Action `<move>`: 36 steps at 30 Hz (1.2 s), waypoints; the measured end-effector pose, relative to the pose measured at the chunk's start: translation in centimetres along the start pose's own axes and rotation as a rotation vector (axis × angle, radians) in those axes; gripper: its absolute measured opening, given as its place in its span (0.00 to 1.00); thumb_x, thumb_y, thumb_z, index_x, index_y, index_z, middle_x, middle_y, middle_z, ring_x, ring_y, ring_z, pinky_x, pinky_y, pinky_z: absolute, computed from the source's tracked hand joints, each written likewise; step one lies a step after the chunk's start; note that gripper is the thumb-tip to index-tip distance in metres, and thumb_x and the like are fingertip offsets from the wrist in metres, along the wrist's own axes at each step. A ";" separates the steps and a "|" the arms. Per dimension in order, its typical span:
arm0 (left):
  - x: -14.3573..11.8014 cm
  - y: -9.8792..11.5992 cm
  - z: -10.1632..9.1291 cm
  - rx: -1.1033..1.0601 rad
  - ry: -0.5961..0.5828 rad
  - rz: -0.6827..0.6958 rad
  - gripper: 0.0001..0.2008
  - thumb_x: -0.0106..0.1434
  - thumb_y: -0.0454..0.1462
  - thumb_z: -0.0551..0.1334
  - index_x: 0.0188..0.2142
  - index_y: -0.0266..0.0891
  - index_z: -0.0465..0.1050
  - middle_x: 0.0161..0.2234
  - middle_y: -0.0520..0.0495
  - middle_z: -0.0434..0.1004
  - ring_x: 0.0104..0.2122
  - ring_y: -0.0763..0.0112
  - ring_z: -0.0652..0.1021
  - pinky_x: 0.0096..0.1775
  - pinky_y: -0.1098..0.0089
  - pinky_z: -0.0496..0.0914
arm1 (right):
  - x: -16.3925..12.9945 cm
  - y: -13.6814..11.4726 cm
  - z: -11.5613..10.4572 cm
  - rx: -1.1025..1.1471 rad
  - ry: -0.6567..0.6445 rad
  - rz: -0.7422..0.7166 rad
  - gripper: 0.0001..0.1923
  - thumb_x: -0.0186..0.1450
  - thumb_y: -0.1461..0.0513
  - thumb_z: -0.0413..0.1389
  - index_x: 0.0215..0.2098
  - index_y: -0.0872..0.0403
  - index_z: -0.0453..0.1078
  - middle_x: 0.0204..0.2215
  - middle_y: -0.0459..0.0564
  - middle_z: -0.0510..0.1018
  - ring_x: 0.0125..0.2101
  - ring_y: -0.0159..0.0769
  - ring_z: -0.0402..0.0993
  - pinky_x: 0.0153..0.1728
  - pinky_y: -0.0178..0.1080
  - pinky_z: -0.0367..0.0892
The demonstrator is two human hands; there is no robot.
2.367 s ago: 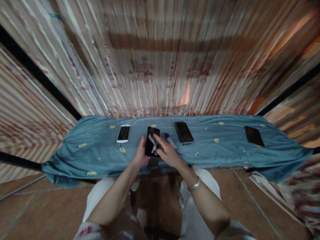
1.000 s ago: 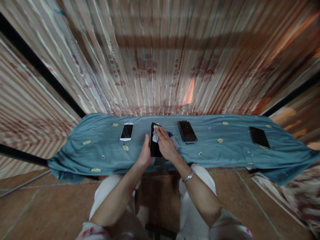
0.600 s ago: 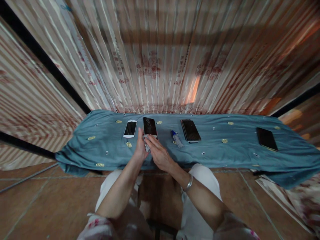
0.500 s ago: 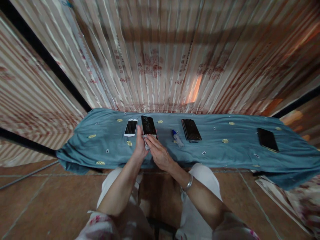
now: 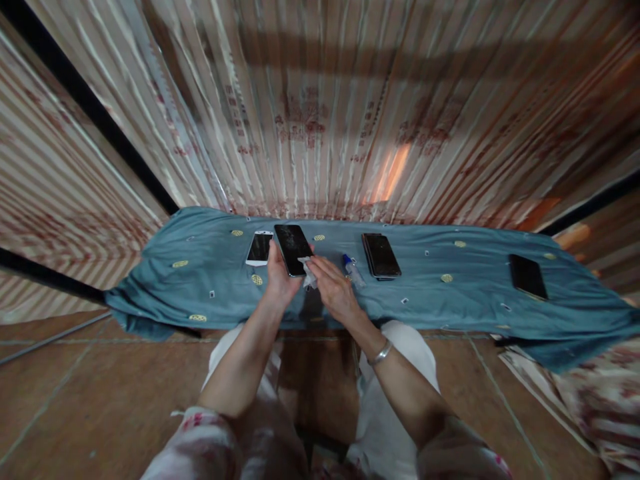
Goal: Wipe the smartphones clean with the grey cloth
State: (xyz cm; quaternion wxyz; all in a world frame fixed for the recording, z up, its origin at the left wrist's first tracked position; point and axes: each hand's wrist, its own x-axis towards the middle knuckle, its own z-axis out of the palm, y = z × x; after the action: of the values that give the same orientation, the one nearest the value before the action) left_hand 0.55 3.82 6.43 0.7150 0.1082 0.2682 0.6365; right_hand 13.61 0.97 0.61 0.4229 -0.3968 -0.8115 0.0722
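My left hand [image 5: 281,275] grips a black smartphone [image 5: 291,245] from below and the side, screen up, with pale marks on its upper glass. Pinched in my right hand [image 5: 334,285] is a crumpled whitish tissue [image 5: 306,270], which touches the phone's lower right corner. Just left of the held phone, a white smartphone [image 5: 259,248] lies on the blue cloth, its right edge partly covered by my left thumb. Right of my right hand lies a small clear bottle with a blue cap [image 5: 353,270].
A stack of dark phones [image 5: 382,256] lies right of the bottle. Farther right sits another dark phone [image 5: 528,276]. The blue patterned cloth [image 5: 475,300] covers the narrow table. Behind it hangs a striped curtain [image 5: 310,133], with black poles [image 5: 100,120] at the sides.
My right hand has slid right, off the lower screen, taking the tissue to the phone's corner. More of the held phone's screen shows. The view has shifted slightly.
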 end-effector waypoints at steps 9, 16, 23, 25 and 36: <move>0.3 -0.1 -0.6 0.033 0.005 -0.020 0.28 0.69 0.48 0.44 0.50 0.28 0.72 0.38 0.38 0.81 0.42 0.61 0.79 0.47 0.63 0.71 | 0.0 -0.5 -0.1 0.196 0.028 0.180 0.23 0.70 0.61 0.42 0.61 0.52 0.63 0.60 0.51 0.66 0.61 0.35 0.61 0.62 0.45 0.58; -0.1 -1.1 -0.4 0.105 0.045 -0.102 0.24 0.69 0.45 0.48 0.54 0.31 0.70 0.40 0.40 0.81 0.44 0.62 0.79 0.50 0.63 0.71 | 0.1 -0.1 1.0 0.280 0.116 0.303 0.23 0.70 0.59 0.41 0.62 0.52 0.60 0.61 0.53 0.65 0.62 0.37 0.58 0.62 0.47 0.56; -1.0 -2.8 -0.2 0.167 0.040 -0.194 0.22 0.70 0.43 0.49 0.50 0.32 0.73 0.41 0.42 0.82 0.47 0.64 0.78 0.55 0.65 0.67 | 0.8 2.0 0.6 0.177 0.105 0.369 0.24 0.69 0.60 0.41 0.62 0.55 0.61 0.61 0.55 0.65 0.63 0.39 0.58 0.63 0.49 0.52; -1.2 -3.4 -0.4 0.185 0.017 -0.209 0.22 0.69 0.44 0.49 0.52 0.33 0.72 0.43 0.42 0.81 0.48 0.63 0.78 0.55 0.64 0.66 | 1.1 2.7 0.6 0.161 0.110 0.390 0.24 0.69 0.60 0.41 0.61 0.56 0.61 0.61 0.56 0.65 0.62 0.39 0.58 0.63 0.49 0.52; -2.8 -4.9 -0.6 0.248 -0.091 -0.265 0.24 0.70 0.47 0.46 0.57 0.40 0.69 0.48 0.46 0.79 0.52 0.62 0.75 0.57 0.61 0.64 | 1.6 4.0 -0.2 0.002 0.100 0.356 0.25 0.70 0.59 0.40 0.64 0.55 0.57 0.63 0.55 0.62 0.65 0.39 0.53 0.64 0.52 0.49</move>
State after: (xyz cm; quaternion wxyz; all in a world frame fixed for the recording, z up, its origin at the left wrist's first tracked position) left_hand 4.28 0.16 4.20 0.7851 0.1880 0.3241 0.4932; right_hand 15.56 4.73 -0.05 0.4438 -0.5368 -0.7063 0.1268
